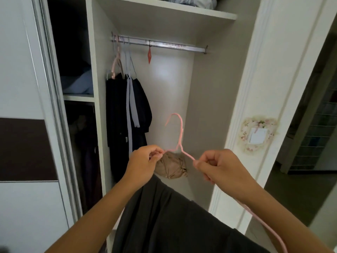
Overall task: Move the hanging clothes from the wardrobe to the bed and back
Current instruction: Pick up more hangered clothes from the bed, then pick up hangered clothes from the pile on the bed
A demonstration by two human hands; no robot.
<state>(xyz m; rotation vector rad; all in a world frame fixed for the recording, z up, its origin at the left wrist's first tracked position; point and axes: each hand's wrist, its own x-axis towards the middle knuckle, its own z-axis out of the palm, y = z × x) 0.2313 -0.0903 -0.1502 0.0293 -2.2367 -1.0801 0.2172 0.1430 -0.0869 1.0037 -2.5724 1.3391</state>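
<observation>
Hands raised before the open wardrobe (pixel 182 17): left hand (pixel 144 159) and right hand (pixel 218 167) each pinch a shoulder of a pink hanger (pixel 179 137) carrying a dark garment (pixel 164 216), seemingly the return step, needing its hook lifted onto the rail's (pixel 164 45) bare right half

hanging clothes (pixel 127 110) at left end of rail (pixel 158 43), hanger (pixel 179 136) between both hands (in front), bundle (pixel 171 166) behind on wardrobe floor

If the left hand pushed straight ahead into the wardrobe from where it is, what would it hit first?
Probably the tan bundle of cloth just beyond the left hand, which pinches the pink hanger; the wardrobe's back wall lies behind. Depth is unclear from this single view.
</observation>
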